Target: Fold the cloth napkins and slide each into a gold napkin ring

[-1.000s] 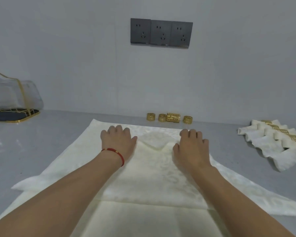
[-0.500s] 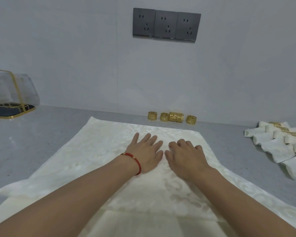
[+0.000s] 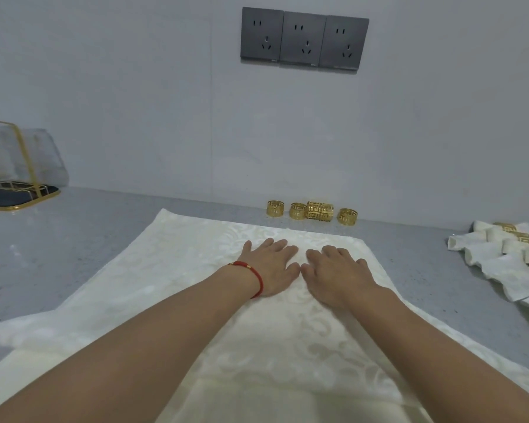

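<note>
A cream patterned cloth napkin point(image 3: 153, 270) lies spread on the grey counter, one layer folded over another. My left hand point(image 3: 271, 265), with a red bracelet at the wrist, presses flat on its middle with straight fingers. Right beside it my right hand point(image 3: 336, 271) lies flat on the cloth too, the two almost touching. Several gold napkin rings point(image 3: 312, 210) stand in a row at the foot of the wall, just beyond the napkin's far edge.
Rolled napkins in gold rings point(image 3: 510, 254) lie in a pile at the right edge. A gold-framed holder with folded cloth point(image 3: 16, 166) stands at the far left. Three dark wall sockets point(image 3: 303, 39) sit above. Bare grey counter point(image 3: 58, 239) lies left of the napkin.
My hands came from apart to side by side at the napkin's middle, flattening the raised fold. Over the last half second they barely moved.
</note>
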The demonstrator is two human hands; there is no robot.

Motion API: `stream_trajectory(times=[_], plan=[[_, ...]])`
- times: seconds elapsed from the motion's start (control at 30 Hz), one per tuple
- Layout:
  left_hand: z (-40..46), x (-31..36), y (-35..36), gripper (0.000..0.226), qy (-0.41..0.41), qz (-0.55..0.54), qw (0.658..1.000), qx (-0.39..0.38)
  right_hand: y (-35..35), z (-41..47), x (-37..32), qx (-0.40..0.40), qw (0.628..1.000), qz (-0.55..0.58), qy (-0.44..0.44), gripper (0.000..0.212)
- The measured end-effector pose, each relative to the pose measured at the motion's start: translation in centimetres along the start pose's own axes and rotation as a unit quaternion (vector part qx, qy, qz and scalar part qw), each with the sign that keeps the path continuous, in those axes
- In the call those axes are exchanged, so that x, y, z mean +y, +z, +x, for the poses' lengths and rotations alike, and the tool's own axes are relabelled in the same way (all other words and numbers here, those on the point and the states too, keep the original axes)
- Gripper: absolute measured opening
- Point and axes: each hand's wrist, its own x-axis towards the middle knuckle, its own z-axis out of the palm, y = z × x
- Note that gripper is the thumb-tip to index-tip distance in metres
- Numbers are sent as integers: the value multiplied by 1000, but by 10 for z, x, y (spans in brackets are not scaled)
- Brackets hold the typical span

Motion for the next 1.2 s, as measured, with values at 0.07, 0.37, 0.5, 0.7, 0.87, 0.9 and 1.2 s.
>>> stream_trajectory(times=[0.07, 0.37, 0.5, 0.7, 0.87, 0.9, 1.2], plan=[[0, 0, 4, 55, -2, 2, 1000, 22, -4, 3, 0, 13, 1000, 15, -6, 44], [-2, 0, 14, 56, -3, -1, 999, 38, -9, 69, -16, 106, 987, 119, 16, 26], [-4, 0, 15, 56, 3, -1, 999, 51, 0, 88, -26, 125, 978, 162, 37, 27], [-3, 0, 14, 53, 7, -19, 997, 74, 3, 99, -23, 133, 965, 223, 34, 9], [0, -1, 13, 57, 8, 8, 999, 46, 1, 99, -21, 135, 960, 246, 15, 21], [1, -1, 11, 57, 13, 24, 999, 44, -1, 100, -21, 134, 961, 242, 9, 21], [18, -8, -45, 30, -88, -120, 988, -51, -6, 93, -11, 138, 966, 210, -51, 18]])
